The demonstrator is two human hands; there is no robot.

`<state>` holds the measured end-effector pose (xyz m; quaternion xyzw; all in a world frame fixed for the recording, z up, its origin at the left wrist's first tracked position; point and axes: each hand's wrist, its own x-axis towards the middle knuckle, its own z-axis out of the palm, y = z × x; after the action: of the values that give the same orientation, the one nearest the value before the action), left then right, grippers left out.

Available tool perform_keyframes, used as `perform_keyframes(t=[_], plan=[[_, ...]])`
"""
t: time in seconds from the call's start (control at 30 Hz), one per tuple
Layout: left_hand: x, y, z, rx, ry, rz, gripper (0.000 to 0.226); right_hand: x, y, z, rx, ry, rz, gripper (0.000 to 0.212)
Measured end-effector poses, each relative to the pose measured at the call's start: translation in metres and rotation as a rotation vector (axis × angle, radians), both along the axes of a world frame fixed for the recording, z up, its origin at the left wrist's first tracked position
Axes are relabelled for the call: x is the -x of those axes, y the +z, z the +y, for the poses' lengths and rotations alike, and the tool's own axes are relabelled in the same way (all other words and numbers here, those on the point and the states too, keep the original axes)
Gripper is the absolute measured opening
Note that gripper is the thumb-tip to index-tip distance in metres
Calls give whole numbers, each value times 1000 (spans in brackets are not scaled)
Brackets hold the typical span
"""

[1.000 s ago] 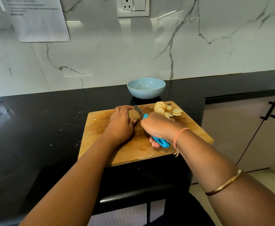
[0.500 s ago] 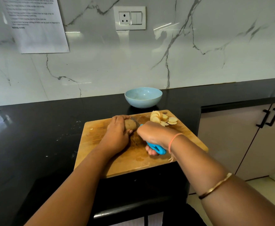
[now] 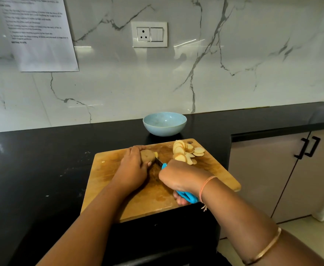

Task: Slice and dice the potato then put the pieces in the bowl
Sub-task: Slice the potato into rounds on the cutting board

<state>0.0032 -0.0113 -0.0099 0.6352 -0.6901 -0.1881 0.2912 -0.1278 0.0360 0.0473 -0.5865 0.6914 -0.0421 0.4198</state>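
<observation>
A brown potato stub (image 3: pixel 147 156) lies on the wooden cutting board (image 3: pixel 119 189), its cut face turned right. My left hand (image 3: pixel 133 166) grips it from the left, fingers curled over the top. My right hand (image 3: pixel 178 179) holds a blue-handled knife (image 3: pixel 186 196); the short blade sits against the potato's cut end, with a thin pale slice beside it. A pile of round potato slices (image 3: pixel 184 151) lies at the board's far right corner. The light blue bowl (image 3: pixel 164 123) stands behind the board and looks empty.
The board lies on a black countertop (image 3: pixel 32 169) that ends at a marble wall with a socket (image 3: pixel 149 34) and a taped paper sheet (image 3: pixel 38 33). Cabinet doors with black handles (image 3: pixel 309 149) stand to the right, below the counter.
The camera tilted upward, so board and hands sit lower in view. The knife blade has come down at the potato's cut end. The left hand keeps its hold.
</observation>
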Motion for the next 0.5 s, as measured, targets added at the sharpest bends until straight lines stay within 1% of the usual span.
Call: perform_keyframes(t=[0.17, 0.27, 0.3, 0.43, 0.5], plan=[[0, 0, 2, 17, -4, 17, 52, -7, -6, -8, 44, 5, 37, 26], [1, -1, 1, 24, 17, 31, 51, -7, -9, -7, 66, 29, 86, 41], [2, -1, 0, 25, 22, 38, 51, -4, -11, -6, 73, 40, 99, 43], [0, -2, -1, 19, 51, 45, 56, 6, -15, 3, 129, 75, 162, 40], [-2, -3, -1, 14, 53, 44, 59, 8, -18, 2, 181, 55, 213, 38]])
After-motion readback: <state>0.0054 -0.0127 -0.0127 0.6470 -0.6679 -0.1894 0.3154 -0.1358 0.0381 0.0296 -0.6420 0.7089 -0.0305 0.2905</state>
